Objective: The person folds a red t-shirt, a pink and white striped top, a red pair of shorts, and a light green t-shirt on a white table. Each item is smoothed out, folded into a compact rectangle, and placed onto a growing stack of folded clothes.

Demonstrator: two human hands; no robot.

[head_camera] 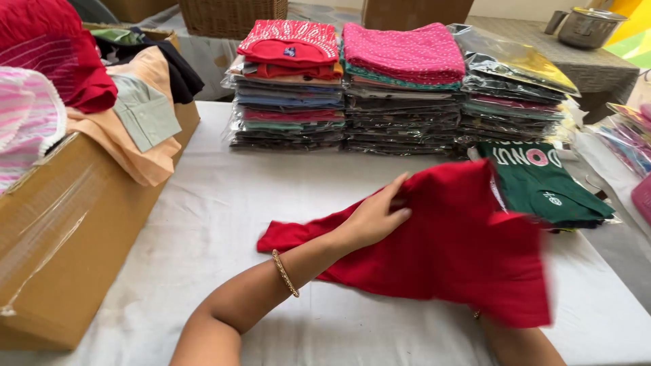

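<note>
White cloth-covered table (203, 224) is running under everything, slightly wrinkled. Nearest, the person's left hand (375, 215) is lying on a red garment (461, 251), fingers pressed together and curling over a fold near its upper edge, thumb underneath; a thin gold bangle (285, 273) is sitting on that forearm. The red garment is resting on the table right of centre, one end trailing off to the left, right side blurred. The right hand is hiding under the garment's lower right part, only the forearm (522, 346) showing, so I cannot tell its grip.

Just beyond the garment, a folded dark green shirt (542, 179) with pale lettering is lying in clear wrap. At left, a taped brown cardboard box (68, 237) is sitting on the table edge, loose clothes spilling over it: peach, grey-green, black, red, pink striped.

Further back, three stacks of flat plastic-bagged clothes are standing side by side: the left stack (288, 88) topped in red with white dots, the middle stack (403, 85) topped in pink, the right stack (515, 88) topped by a shiny dark bag. More bagged items (630, 135) are lying at far right. Behind, a woven basket (230, 15) and a metal pot (586, 26) on a grey surface.
</note>
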